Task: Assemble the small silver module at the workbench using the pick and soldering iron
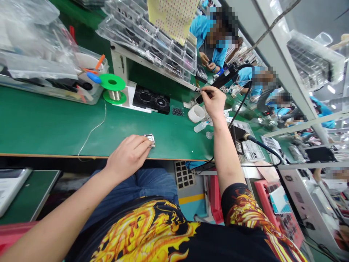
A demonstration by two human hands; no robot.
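My left hand [131, 154] is closed near the bench's front edge, with its fingertips pinching a small square silver frame, like a watch case [149, 138]. The frame rests on or just above the green mat; its near side is covered by my fingers. Farther forward on the right, my right hand [214, 102] reaches out beside the parts rack, thumb and fingers pinched round a slim dark tool [199, 91]. Its exact kind cannot be made out. Below that hand stand a white round cup [196, 114] and a small clear bottle [201, 126].
A green solder wire spool [113, 88] stands left, its wire trailing over the edge. Behind are a black fixture [151, 99], a tray of tiny screws [177, 111] and a clear compartment rack [152, 40]. A bagged plastic bin [89, 96] sits far left. Cables hang right; co-workers sit beyond.
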